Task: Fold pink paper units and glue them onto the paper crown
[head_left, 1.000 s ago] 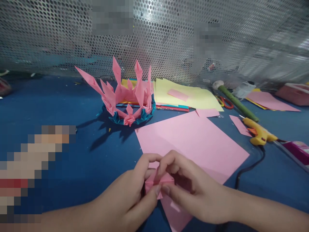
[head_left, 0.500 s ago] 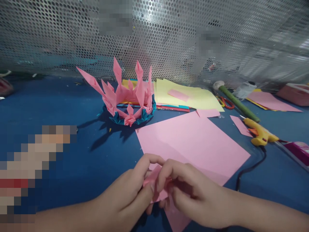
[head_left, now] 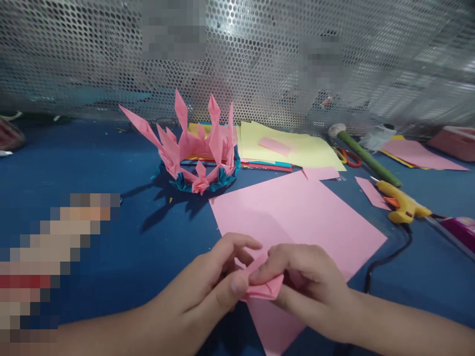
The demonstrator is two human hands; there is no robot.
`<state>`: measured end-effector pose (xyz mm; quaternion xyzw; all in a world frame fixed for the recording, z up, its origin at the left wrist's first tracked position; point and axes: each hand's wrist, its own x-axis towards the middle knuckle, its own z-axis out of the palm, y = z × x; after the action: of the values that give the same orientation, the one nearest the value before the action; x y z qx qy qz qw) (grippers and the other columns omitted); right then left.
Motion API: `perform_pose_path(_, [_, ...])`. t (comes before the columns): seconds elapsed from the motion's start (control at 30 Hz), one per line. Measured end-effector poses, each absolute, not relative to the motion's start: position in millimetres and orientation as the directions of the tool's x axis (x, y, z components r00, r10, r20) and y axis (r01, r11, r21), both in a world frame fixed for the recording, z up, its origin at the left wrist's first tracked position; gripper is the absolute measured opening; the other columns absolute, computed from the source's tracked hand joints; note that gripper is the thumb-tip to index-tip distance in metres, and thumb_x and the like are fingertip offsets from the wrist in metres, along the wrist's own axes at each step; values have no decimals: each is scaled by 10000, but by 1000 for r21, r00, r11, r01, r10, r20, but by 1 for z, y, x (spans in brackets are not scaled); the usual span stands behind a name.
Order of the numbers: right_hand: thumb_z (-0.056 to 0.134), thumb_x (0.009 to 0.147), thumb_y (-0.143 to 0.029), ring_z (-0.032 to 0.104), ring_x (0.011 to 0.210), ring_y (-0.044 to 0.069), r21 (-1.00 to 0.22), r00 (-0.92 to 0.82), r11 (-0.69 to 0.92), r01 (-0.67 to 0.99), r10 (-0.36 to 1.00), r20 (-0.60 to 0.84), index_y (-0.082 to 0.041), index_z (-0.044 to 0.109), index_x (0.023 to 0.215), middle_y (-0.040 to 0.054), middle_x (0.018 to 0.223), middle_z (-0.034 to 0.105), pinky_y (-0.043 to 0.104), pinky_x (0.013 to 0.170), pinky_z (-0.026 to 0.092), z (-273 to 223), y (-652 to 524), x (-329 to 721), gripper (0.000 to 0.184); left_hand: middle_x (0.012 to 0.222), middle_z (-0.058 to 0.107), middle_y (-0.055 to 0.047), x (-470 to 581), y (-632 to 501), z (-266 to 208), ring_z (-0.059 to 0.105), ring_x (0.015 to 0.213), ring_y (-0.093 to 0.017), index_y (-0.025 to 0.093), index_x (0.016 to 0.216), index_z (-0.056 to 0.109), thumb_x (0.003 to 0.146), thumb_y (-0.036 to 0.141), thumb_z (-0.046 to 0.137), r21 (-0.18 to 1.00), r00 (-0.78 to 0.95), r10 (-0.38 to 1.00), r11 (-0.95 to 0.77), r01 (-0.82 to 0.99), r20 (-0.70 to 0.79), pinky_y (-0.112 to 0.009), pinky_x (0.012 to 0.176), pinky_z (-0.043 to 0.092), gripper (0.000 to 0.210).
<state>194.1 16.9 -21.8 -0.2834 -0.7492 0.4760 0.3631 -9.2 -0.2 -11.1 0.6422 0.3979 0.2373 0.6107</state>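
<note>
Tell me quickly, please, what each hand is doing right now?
Left hand: closed, pinching the folded pink paper piece.
Right hand: closed, pinching the same piece from the other side.

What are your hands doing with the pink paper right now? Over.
Left hand and right hand both pinching the small folded pink piece. Held just over the big pink sheet. Nothing blocking; glue gun off to the right.

A small pink folded paper piece [head_left: 262, 287], creased flat, is pinched above a large pink sheet [head_left: 297, 217].
</note>
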Motion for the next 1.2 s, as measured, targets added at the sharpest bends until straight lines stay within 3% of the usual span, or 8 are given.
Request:
perform_pose_path(0.17, [647,882,-278,447,469,79,-938,-525,306,164,832,179,-180,586,784,-26,586,566,187,431,345,-21,15,195,151,768,505,55,-8,5,-18,433,664,-136,229,1056,594,811,434,688,975,630,746,127,181,-214,-220,584,360,333])
perform_pose_path(0.27, [556,943,-301,384,467,68,-961,-559,223,165,824,95,-192,513,811,-57,585,483,184,422,292,-22,15,195,176,761,534,48,-5,8,-22,461,672,-137,209,929,615,869,330,622,975,587,790,59,216,-178,-222,607,381,135])
perform_pose_path(0.33, [526,963,-292,363,445,63,-963,-591,212,169,804,74,-201,490,864,-79,571,436,180,404,264,-24,15,195,140,752,555,40,-4,7,-22,486,704,-142,203,819,617,918,291,546,977,561,816,23,212,-141,-223,660,407,150])
perform_pose_path(0.5, [555,940,-207,506,453,80,-921,-582,346,179,792,184,-226,480,1035,-52,651,582,182,405,363,-24,14,196,123,681,485,66,-4,5,-17,404,622,-111,209,831,663,948,302,529,978,566,806,72,194,-171,-192,575,355,201])
perform_pose_path(0.67, [549,951,-161,681,692,106,-896,-586,416,155,769,256,-247,488,1076,-4,836,706,193,607,522,-24,15,195,163,684,478,58,-3,5,-14,422,650,-117,191,761,614,950,350,510,977,577,793,106,187,-197,-204,598,361,269])
perform_pose_path(0.87, [628,924,-209,671,705,120,-911,-540,374,173,810,230,-212,608,1072,25,864,723,217,618,528,-25,18,196,149,645,494,38,-6,5,-17,449,595,-119,186,672,583,963,333,430,970,545,820,47,239,-174,-210,539,356,360])
perform_pose_path(0.97, [633,917,-198,678,678,123,-942,-523,328,70,816,246,-198,641,1067,29,819,731,227,618,545,-25,19,194,150,615,478,41,-6,5,-16,429,562,-115,189,650,568,949,326,430,974,507,844,68,217,-172,-211,519,344,356])
perform_pose_path(1.2, [659,869,-138,686,641,124,-942,-474,331,58,839,266,-190,668,866,25,741,728,216,590,550,-23,19,192,52,593,451,50,-4,5,-14,437,573,-132,213,673,551,961,384,387,963,492,847,82,256,-202,-222,547,365,373])
